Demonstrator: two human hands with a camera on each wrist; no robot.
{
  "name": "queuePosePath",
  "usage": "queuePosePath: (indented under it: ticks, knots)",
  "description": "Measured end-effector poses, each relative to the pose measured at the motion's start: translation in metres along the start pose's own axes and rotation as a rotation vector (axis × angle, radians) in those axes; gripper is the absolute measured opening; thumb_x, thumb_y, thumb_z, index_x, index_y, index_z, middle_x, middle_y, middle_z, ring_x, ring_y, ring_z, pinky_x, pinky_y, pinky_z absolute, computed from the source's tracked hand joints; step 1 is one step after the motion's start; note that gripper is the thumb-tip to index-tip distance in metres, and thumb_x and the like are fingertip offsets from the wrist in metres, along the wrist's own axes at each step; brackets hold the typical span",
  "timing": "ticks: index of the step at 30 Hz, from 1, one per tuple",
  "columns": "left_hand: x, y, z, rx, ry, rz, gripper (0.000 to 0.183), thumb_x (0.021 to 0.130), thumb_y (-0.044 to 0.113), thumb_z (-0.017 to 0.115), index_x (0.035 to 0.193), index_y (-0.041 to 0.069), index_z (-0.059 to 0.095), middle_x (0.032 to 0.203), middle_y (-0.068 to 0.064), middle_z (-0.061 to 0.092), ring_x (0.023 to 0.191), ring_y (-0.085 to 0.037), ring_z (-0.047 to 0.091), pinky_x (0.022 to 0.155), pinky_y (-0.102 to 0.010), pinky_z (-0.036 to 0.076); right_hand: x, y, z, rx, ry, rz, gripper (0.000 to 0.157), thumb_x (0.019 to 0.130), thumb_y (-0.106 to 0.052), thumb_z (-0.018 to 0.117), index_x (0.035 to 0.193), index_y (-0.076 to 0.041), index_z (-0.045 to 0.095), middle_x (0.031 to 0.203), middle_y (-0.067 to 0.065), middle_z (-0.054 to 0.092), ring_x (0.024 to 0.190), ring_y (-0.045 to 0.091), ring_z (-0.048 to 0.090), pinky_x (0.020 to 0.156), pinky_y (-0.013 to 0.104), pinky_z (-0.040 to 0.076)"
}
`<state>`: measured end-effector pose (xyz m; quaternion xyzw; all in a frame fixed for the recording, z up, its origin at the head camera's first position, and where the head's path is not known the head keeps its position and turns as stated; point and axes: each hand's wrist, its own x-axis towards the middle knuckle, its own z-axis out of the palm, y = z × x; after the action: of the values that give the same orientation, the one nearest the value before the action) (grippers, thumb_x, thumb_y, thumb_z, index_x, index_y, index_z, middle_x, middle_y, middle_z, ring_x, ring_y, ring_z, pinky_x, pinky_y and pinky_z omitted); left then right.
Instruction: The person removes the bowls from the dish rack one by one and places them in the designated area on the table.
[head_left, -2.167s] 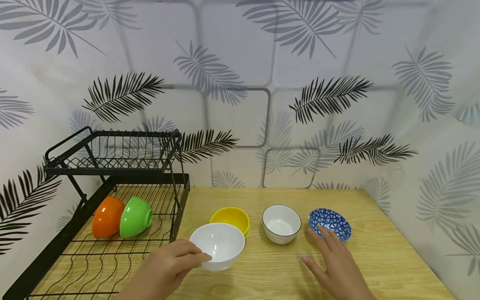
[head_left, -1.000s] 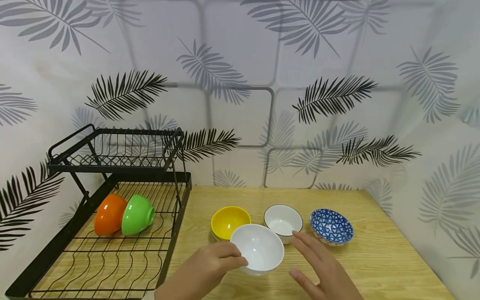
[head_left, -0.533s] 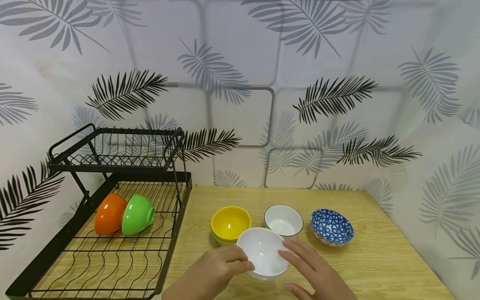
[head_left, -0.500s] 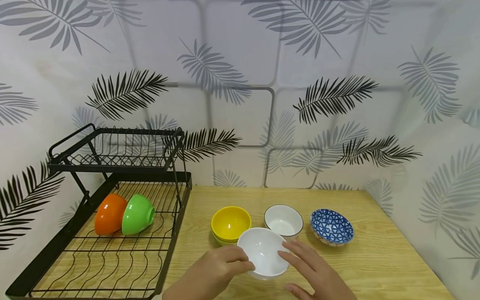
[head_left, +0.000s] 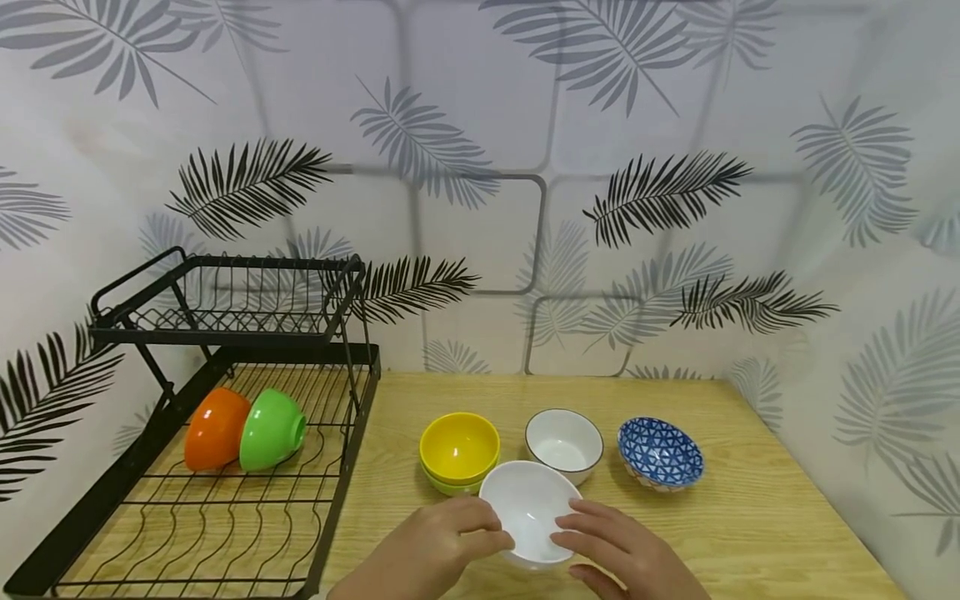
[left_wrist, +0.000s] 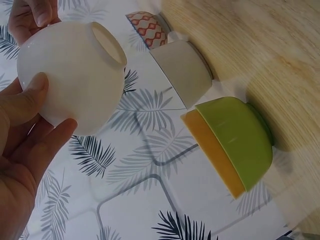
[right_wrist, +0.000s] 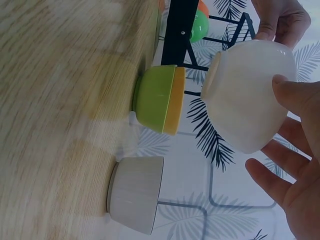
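A plain white bowl (head_left: 529,510) is held up over the front of the table, its mouth tilted toward the head camera. My left hand (head_left: 442,542) pinches its left rim, the thumb (left_wrist: 36,92) lying on the outer wall in the left wrist view. At the opposite side my right hand (head_left: 626,546) grips the rim, fingers over the edge and thumb (right_wrist: 292,92) against the outside. Just behind stand a yellow bowl (head_left: 459,446) nested in a green one (head_left: 453,486), and a white bowl with a dark rim (head_left: 564,442).
A blue patterned bowl (head_left: 660,454) sits at the right on the wooden table (head_left: 765,517). The black two-tier dish rack (head_left: 341,500) fills the left side, with an orange bowl (head_left: 216,429) and a green bowl (head_left: 272,429) on edge in its lower tier. Patterned cloth hangs behind.
The white bowl has moved right from in front of the yellow bowl, carried by my left hand. My right hand has come left from near the blue bowl and taken hold of the white bowl's rim.
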<state>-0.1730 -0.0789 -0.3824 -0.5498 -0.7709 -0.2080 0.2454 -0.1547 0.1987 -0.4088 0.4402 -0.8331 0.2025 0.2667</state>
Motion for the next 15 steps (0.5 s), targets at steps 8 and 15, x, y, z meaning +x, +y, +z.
queuePosePath:
  ticks: [8, 15]
  knots:
    - [-0.0013, 0.0014, -0.0007, 0.011, -0.005, 0.037, 0.023, 0.091, 0.031, 0.065, 0.102, 0.012, 0.072, 0.098, 0.004, 0.064, 0.093, -0.008, 0.059, 0.090, -0.009, 0.046, 0.0002, 0.0039, 0.0020, 0.018, 0.019, -0.086, 0.025, 0.099, -0.034, 0.051, 0.109, -0.021, 0.070, 0.106, -0.009, 0.069, 0.104, 0.017, 0.065, 0.096, 0.015, 0.045]
    - [-0.0013, 0.0022, 0.0014, -0.028, -0.015, 0.034, 0.024, 0.091, 0.032, 0.065, 0.100, 0.011, 0.073, 0.097, 0.003, 0.065, 0.090, -0.007, 0.059, 0.089, -0.008, 0.045, -0.0002, 0.0060, 0.0005, 0.040, 0.016, -0.127, 0.016, 0.099, -0.026, 0.053, 0.100, -0.022, 0.069, 0.098, -0.006, 0.070, 0.097, 0.017, 0.065, 0.092, 0.014, 0.047]
